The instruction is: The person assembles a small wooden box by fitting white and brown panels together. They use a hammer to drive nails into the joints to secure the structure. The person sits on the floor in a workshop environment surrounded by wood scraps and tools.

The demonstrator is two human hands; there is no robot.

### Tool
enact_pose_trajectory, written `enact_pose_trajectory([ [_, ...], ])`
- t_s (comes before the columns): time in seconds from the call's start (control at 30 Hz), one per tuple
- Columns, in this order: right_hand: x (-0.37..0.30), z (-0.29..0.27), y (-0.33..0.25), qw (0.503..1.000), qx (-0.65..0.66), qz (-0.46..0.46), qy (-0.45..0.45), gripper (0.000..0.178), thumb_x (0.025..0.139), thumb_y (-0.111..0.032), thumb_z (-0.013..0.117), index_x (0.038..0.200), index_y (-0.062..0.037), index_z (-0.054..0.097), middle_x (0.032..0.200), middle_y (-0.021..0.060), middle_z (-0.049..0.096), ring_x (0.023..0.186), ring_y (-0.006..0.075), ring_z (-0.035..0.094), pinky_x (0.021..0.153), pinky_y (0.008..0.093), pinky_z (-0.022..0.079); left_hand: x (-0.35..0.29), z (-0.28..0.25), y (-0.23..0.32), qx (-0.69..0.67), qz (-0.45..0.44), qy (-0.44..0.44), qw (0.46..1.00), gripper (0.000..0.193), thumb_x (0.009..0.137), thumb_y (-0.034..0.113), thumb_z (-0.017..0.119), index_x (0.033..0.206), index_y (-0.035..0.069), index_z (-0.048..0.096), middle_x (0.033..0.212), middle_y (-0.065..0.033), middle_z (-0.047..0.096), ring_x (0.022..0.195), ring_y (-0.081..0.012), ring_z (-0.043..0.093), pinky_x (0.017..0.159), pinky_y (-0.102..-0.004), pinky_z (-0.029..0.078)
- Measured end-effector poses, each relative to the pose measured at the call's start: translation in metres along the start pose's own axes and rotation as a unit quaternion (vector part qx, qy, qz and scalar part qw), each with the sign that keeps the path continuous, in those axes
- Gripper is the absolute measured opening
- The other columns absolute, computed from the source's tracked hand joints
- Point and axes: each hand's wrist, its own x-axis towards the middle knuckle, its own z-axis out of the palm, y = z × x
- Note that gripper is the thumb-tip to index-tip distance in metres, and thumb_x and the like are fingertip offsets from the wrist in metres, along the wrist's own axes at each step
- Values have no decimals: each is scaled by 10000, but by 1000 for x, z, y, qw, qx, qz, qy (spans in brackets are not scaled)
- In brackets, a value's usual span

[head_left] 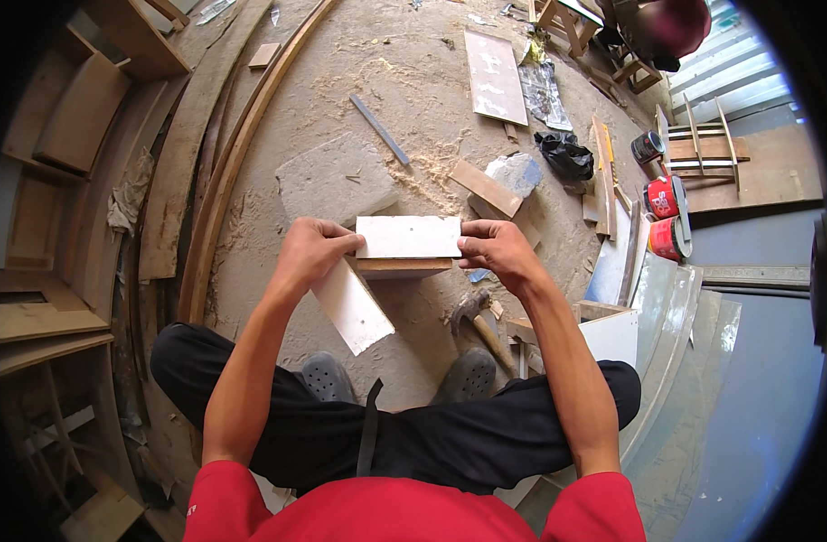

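A small white board [408, 237] is held level between my two hands, in front of my knees. My left hand [316, 251] pinches its left end, fingers closed. At the opposite end, my right hand [497, 253] grips the board between thumb and fingers. A brown wooden piece [404, 268] shows just under the board's near edge. Below my left hand, a second white board [352, 309] slants toward me with a rough lower end; whether it is joined to the others I cannot tell. A hammer [479, 327] with a wooden handle stands head up near my right foot.
A flat stone slab [334, 177], a grey metal bar [379, 129] and a wood block [486, 188] lie ahead among sawdust. Long planks [216, 172] and wooden frames line the left. Red paint cans [667, 217] and glass sheets [671, 316] stand right. Another person [671, 27] is at the far right.
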Motion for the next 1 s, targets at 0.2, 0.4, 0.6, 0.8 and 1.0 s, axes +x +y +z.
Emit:
enact_pose_trajectory([
  [0.2,2,0,4,1000,17,-4,7,317,915,-62,697,1193,82,644,1060,110,701,888,167,684,774,297,604,2,1,-1,-12,-6,-1,1000,298,790,243,785,959,-3,789,780,-110,740,636,-150,671,631,-294,528],
  [0.4,-2,4,5,999,36,-15,14,322,888,-26,709,1182,90,647,1063,120,704,905,182,692,808,309,604,1,2,1,-25,-4,1,1000,308,800,219,789,961,-43,774,784,-104,727,631,-137,648,600,-282,511],
  [0.6,0,4,6,999,37,-22,20,326,868,3,713,1173,102,652,1060,136,707,891,191,700,799,311,605,3,1,-5,-48,-3,-7,999,294,803,205,784,960,-44,774,800,-100,729,626,-134,644,593,-277,509],
  [0.8,2,1,9,999,38,-17,13,342,868,-3,719,1190,93,650,1081,140,707,903,193,701,806,308,611,2,1,-2,-64,-21,-10,998,275,800,194,785,941,-42,773,784,-86,717,618,-131,639,581,-278,507],
  [1.0,2,1,8,999,40,-17,7,329,870,-5,714,1180,92,660,1066,133,714,904,186,700,808,303,609,6,2,-8,-75,-18,-11,997,270,799,186,785,942,-42,771,774,-92,715,601,-132,636,563,-280,507],
])
